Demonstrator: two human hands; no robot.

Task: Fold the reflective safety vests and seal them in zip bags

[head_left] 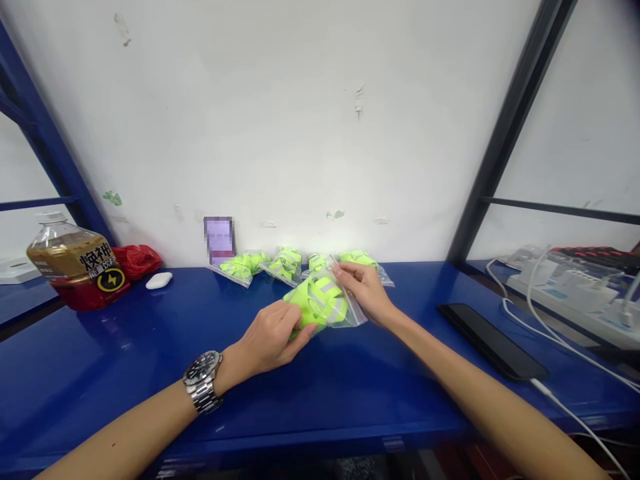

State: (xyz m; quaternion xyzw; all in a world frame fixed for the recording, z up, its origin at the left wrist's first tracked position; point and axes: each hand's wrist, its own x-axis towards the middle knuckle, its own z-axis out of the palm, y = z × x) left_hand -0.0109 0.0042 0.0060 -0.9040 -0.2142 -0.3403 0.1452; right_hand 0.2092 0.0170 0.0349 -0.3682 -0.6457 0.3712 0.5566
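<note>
Fluorescent yellow-green straps with grey reflective stripes (pixel 325 299) lie bunched partly inside a clear zip bag (pixel 356 313), held above the blue shelf. My left hand (pixel 277 328), with a metal watch (pixel 203 375) on its wrist, is closed on the yellow-green bundle at its left end. My right hand (pixel 367 288) pinches the bag's edge near its zip side. Behind them, several similar bagged bundles stand in a row along the wall, among them one bag (pixel 285 264) and another at the left (pixel 245 268).
A large drink bottle (pixel 83 263), a red plastic bag (pixel 137 260) and a white earbud case (pixel 159 280) stand left. A propped phone (pixel 220 239) leans on the wall. At right lie a black phone (pixel 490 340) with a charging cable and a white power strip (pixel 580 293).
</note>
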